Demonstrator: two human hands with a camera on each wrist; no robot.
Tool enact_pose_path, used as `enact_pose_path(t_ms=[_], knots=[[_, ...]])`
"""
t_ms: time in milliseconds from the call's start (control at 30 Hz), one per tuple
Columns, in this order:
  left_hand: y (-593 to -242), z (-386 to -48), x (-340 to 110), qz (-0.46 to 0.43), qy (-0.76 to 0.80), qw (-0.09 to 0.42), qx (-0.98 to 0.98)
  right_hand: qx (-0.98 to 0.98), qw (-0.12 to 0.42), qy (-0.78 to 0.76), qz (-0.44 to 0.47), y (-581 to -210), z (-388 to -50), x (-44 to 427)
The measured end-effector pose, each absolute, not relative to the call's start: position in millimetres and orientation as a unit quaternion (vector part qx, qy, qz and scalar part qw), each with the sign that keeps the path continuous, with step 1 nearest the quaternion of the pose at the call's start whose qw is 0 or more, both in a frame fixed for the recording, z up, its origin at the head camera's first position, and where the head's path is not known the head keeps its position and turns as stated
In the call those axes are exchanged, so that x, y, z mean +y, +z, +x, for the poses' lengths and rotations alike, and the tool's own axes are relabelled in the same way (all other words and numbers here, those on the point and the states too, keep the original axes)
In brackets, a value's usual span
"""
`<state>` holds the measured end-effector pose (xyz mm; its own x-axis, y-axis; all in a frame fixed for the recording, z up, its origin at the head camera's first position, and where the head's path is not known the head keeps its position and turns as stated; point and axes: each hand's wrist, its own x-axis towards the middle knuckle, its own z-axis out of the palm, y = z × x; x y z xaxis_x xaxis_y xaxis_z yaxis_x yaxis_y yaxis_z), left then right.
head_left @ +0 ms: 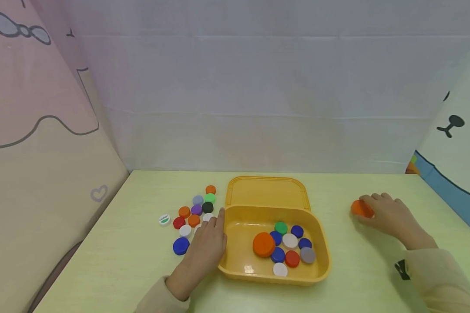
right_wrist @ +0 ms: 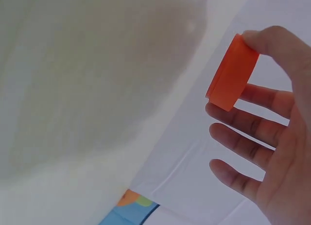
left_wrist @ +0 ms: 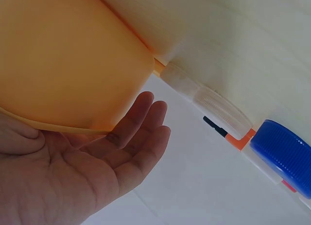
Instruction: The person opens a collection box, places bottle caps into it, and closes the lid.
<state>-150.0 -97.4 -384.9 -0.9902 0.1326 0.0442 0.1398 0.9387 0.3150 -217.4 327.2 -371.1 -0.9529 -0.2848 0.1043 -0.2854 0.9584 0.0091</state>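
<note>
My right hand [head_left: 389, 217] pinches an orange bottle cap [head_left: 362, 209] between thumb and fingertips, to the right of the yellow plastic box [head_left: 239, 274]. In the right wrist view, the orange cap [right_wrist: 233, 73] is held on edge, with the other fingers [right_wrist: 240, 140] spread below it. At the box's left side, my left hand [head_left: 206, 243] holds the rim, its index finger lying along the edge. The left wrist view shows the thumb [left_wrist: 17, 136] at the rim and the other fingers loosely bent. Inside the box lie several caps, including a large orange cap [head_left: 264, 244].
Left of the box, several loose caps lie on the table, among them a blue cap [head_left: 181, 246] and a white cap with green print [head_left: 164, 220]. The box's yellow lid [head_left: 266, 191] lies open behind it. A small black item [head_left: 402, 269] is near the right sleeve.
</note>
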Motion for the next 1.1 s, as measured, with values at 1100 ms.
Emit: enact_pose_path(t_ms=[1100], knots=[[-385,-152,-97,-0.060,-0.167,-0.005,-0.984,-0.916,0.221,-0.048,0.330,-329,-179,189]])
